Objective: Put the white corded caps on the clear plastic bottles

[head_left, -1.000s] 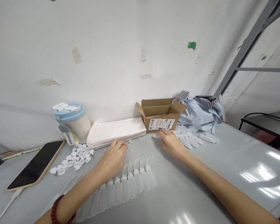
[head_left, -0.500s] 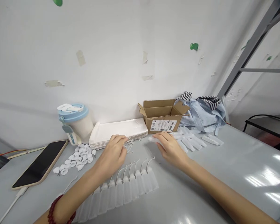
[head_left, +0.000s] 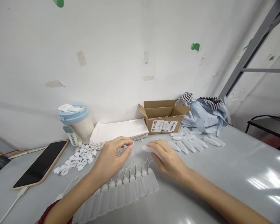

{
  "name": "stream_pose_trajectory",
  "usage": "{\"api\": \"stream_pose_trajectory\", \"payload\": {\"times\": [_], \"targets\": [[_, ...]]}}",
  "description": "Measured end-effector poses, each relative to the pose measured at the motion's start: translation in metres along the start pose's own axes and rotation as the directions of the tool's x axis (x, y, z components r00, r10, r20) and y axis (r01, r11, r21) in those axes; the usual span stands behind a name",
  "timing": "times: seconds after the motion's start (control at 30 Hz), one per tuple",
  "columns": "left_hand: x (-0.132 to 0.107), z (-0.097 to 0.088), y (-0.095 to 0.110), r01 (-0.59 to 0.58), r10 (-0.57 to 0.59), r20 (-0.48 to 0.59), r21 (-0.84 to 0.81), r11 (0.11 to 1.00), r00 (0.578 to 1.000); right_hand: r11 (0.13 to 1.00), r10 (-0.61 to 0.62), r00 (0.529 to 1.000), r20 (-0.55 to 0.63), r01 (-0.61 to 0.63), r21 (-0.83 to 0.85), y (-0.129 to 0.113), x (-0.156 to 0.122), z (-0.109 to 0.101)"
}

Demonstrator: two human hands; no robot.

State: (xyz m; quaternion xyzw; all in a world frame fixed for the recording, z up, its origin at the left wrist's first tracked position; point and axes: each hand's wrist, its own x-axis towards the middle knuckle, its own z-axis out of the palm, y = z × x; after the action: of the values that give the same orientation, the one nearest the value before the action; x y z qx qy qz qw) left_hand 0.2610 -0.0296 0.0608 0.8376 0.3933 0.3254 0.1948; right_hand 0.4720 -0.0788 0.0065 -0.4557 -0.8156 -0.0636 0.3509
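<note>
My left hand (head_left: 112,157) pinches a small white nozzle piece (head_left: 120,151) between thumb and fingertips, just above the grey table (head_left: 200,183). My right hand (head_left: 166,157) curls around a small translucent bottle (head_left: 147,148), with the fingers partly closed over it. The two hands are close together in the middle. Below them lies a row of several translucent squeeze bottles (head_left: 126,189) with thin curved tips, side by side. More loose bottles (head_left: 191,141) lie to the right, in front of an open cardboard box (head_left: 163,118).
A pile of small white caps (head_left: 77,158) lies at the left beside a phone (head_left: 38,163) on a cable. A white cup with a blue lid (head_left: 74,123) and a stack of white trays (head_left: 119,132) stand against the wall. Blue clothing (head_left: 203,113) lies at the right.
Both hands have drawn back from the trays and the box toward the middle. The left lifted a nozzle piece; the right brought a bottle along.
</note>
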Motion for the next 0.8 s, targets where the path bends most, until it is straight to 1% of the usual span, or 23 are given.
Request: {"api": "stream_pose_trajectory", "payload": {"times": [0.13,0.27,0.4,0.53,0.63,0.8], "targets": [[0.0,0.001,0.006,-0.007,0.008,0.026,-0.047,0.999,1.0,0.994,-0.069,0.997,-0.025,0.071,0.088,-0.016,-0.002,-0.001],[-0.003,0.003,0.009,-0.006,0.008,0.031,-0.066,0.998,0.999,0.985,-0.099,0.994,-0.04,0.104,0.138,-0.026,-0.004,-0.001],[-0.008,0.005,0.012,-0.03,0.033,0.032,-0.085,0.996,0.999,0.979,-0.082,0.996,-0.047,0.089,0.183,-0.027,-0.005,-0.001],[-0.013,0.006,0.015,-0.048,0.049,0.002,-0.092,0.995,0.999,0.982,-0.048,0.998,-0.042,0.055,0.179,-0.026,-0.006,-0.001],[-0.014,0.007,0.016,-0.059,0.058,-0.016,-0.107,0.993,0.998,0.984,-0.056,0.998,-0.032,0.061,0.168,-0.025,-0.006,-0.002],[-0.015,0.008,0.018,-0.09,0.09,-0.011,-0.123,0.988,0.996,0.983,-0.055,0.998,-0.033,0.06,0.172,-0.025,-0.005,-0.003]]}}
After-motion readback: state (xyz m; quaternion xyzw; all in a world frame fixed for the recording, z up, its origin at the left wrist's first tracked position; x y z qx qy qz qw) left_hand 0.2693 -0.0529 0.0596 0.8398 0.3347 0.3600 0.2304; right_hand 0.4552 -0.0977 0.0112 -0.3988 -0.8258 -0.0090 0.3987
